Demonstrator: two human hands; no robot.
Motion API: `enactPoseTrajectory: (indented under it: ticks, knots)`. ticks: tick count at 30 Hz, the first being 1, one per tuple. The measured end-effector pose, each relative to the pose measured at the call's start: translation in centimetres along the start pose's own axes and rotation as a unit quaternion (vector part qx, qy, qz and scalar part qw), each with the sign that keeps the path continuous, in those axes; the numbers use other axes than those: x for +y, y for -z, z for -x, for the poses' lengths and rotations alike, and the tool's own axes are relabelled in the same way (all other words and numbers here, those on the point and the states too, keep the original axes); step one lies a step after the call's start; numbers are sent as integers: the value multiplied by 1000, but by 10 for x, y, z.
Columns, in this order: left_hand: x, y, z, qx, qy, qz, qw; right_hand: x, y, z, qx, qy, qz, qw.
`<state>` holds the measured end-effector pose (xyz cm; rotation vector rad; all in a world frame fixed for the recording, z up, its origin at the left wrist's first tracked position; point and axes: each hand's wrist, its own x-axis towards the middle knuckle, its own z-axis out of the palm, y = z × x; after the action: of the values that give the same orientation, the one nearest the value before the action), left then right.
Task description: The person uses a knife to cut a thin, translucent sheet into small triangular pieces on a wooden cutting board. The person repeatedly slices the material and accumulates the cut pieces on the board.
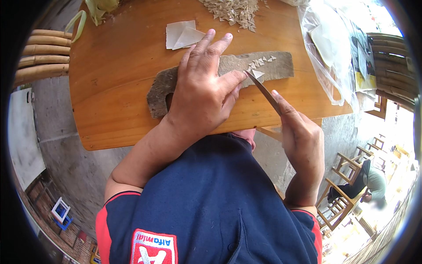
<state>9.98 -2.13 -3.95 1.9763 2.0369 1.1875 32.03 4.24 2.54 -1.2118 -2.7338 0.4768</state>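
My right hand (303,136) grips a narrow, dark-bladed knife (266,93), its blade slanting up and left to the board. My left hand (198,92) lies over a worn wooden cutting board (281,66), thumb and forefinger brought together beside the knife tip, its other fingers stretched out. What those two fingertips hold is hidden. Just right of the blade tip is a pale triangular piece (258,75). Several smaller pale triangles (264,60) trail along the board toward the upper right. Beyond my left fingertips, thin pale sheets (181,34) overlap on the wooden table (110,110).
At the table's far side lies a heap of small pale triangles (235,11). A clear plastic bag (327,57) lies along the right edge, and a pale yellowish bundle (100,9) at the far left. Bamboo slats (44,55) flank the table. A person (373,182) is among wooden stools at lower right.
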Motion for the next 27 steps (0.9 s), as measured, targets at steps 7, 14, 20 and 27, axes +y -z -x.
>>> enactPoseTrajectory:
  ticks: [7, 14, 20, 27]
  knots:
    - [0, 2, -1, -5, -2, -3, 1000, 10, 11, -12, -26, 35, 35, 998]
    - [2, 4, -3, -16, 8, 0, 1000, 9, 14, -14, -41, 34, 45, 998]
    - [4, 4, -4, -23, 15, -5, 1000, -13, 18, -13, -69, -5, 84, 994]
    - [1, 7, -5, -23, 27, 24, 999, -1, 12, -7, -77, -53, -41, 995]
